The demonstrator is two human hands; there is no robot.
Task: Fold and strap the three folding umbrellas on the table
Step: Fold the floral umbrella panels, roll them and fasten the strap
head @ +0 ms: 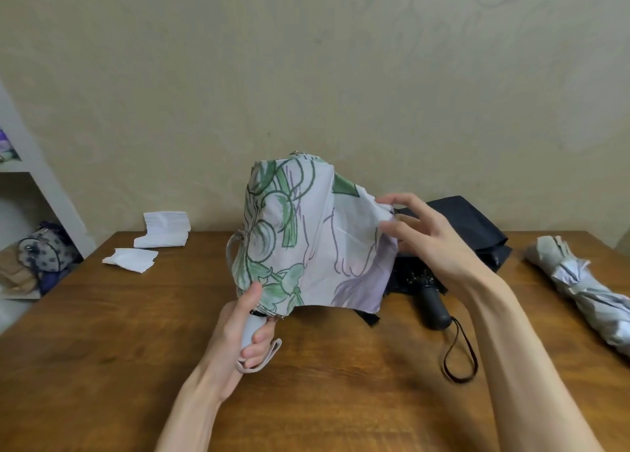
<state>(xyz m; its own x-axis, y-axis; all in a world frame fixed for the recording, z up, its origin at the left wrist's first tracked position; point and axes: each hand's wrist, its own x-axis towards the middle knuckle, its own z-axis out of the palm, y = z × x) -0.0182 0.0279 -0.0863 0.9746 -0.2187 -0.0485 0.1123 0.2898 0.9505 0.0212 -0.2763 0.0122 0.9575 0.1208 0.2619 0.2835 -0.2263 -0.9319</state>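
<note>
Three folding umbrellas are sitting in or over the wooden worktop (341,400) area. The floral umbrella (306,233) is being held upright above the centre of the frame. The black umbrella (477,233) is lying loose just behind it and to the right, with its handle end pointing toward the viewer. The grey umbrella (579,291) is lying bundled at the right edge, well apart from the other two. The left hand (231,332) is holding the floral umbrella by its pale handle (251,329); this grip is wrapping fully round the handle, with the thumb pointing up against the canopy hem. The right hand (422,233) is working at the canopy's right edge with a wide grip, fingers spread and fingertips touching the fabric; no closed pinch is showing. The canopy is hanging slack and creased, so it is judged to be thin, light and soft, and likely to slide under flat fingers. The ribs beneath are probably the only stiff parts and could bend if forced. Recommended holding points: use the rigid handle as the anchor, and take each fabric panel at its hem near a rib tip, pleating in one direction round the shaft. The closing strap is not showing clearly in this view; a pale loop (269,356) is hanging at the handle end.
</note>
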